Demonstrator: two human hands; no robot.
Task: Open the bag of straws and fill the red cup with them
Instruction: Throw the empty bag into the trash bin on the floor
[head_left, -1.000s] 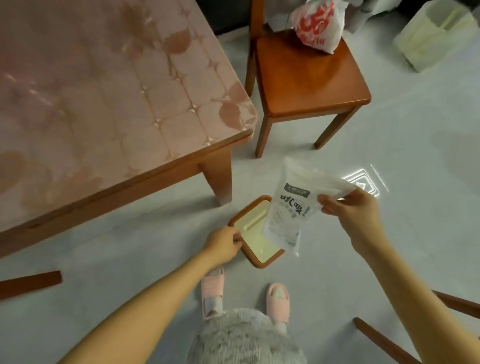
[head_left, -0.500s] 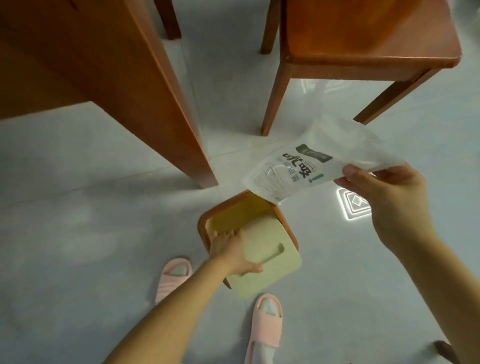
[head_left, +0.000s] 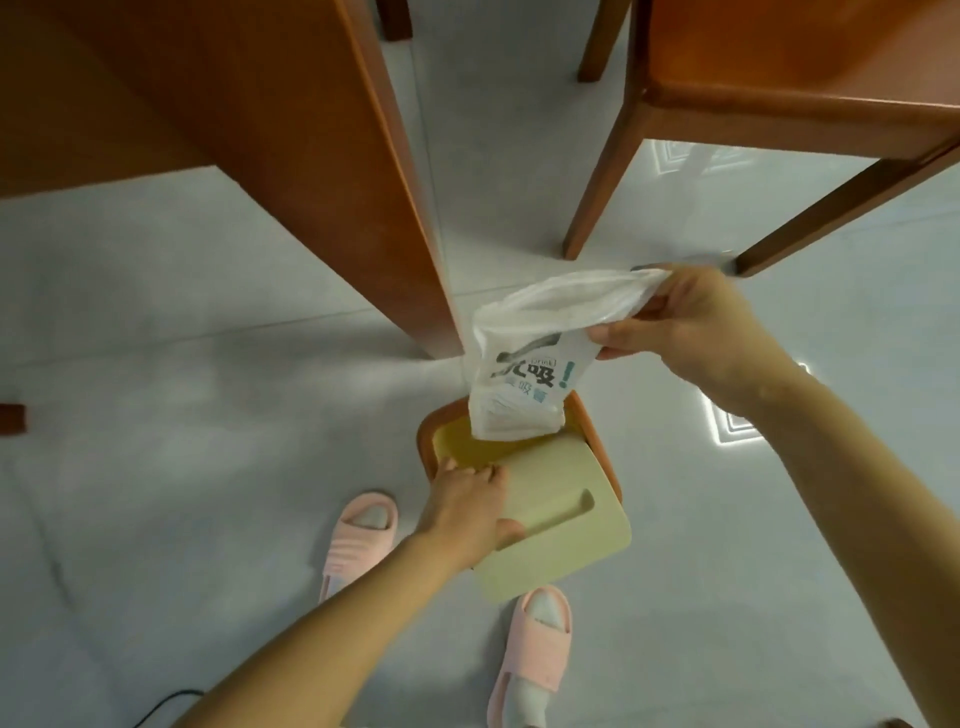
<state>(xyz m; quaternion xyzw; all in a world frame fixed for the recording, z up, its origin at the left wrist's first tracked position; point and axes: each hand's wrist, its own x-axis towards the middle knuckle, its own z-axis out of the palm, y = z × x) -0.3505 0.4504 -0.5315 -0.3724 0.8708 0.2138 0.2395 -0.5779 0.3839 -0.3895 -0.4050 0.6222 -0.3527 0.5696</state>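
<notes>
My right hand (head_left: 696, 327) pinches the white straw bag (head_left: 524, 374) by its open top edge. The bag hangs crumpled, black and teal print facing me, and its lower end dips into the opening of a small floor bin (head_left: 427, 441) with a brown rim. My left hand (head_left: 465, 512) grips the bin's pale yellow lid (head_left: 566, 525) and holds it pulled toward me, off the opening. No straws show in the bag. The red cup is not in view.
A wooden table leg (head_left: 395, 208) stands just behind the bin on the left. Chair legs (head_left: 597, 171) and the chair seat rise at the right. My feet in pink slippers (head_left: 358, 535) stand on the grey tiled floor close to the bin.
The bag has swung from flat above the bin to hanging down into its opening. My left hand has kept the lid slid off. The camera has dropped lower toward the floor.
</notes>
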